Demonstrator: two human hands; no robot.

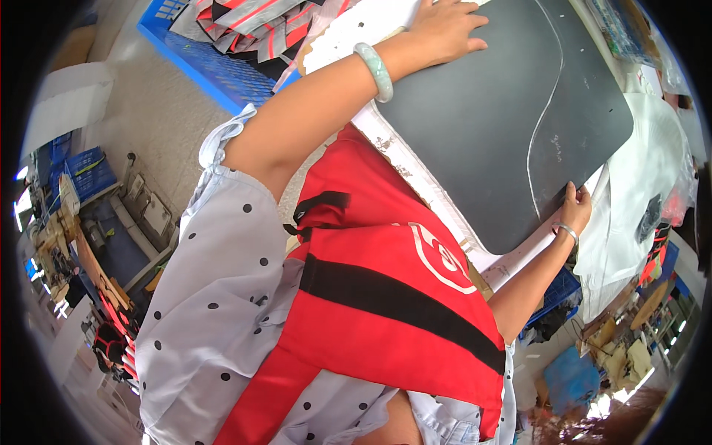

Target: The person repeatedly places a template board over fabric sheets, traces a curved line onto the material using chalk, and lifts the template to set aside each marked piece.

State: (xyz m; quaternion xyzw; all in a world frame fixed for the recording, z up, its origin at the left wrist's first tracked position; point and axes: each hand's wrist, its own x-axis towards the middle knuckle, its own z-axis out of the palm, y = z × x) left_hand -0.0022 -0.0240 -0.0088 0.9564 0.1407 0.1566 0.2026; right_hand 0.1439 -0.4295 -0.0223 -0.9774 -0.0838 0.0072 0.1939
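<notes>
a person leans over a worktable, seen from above through a wide, curved lens. a large dark grey mat (482,119) with rounded corners lies flat on the white table (415,178), its long axis running from the near right corner up toward the far left. a thin pale curved line is drawn across its matte, slightly dusty surface.

the left hand (445,30) rests at the mat's far left edge, fingers spread open and pressed flat on the dark surface, with a pale green bangle (374,70) on the wrist. the right hand (575,208) is at the near right edge, fingers curled closed around the mat's rim – a thin silver bracelet (567,230) sits on that wrist. the mat spans the whole gap between the two hands, and the right hand is the nearer one to the body.

the person wears a light grey dotted shirt (222,297) and a smooth red apron (371,297) crossed by a black stripe. to the right lies soft white fabric (638,170), crumpled – beyond the table's far left stands a blue plastic crate (215,67) holding red, grey and black striped cloth pieces
</notes>
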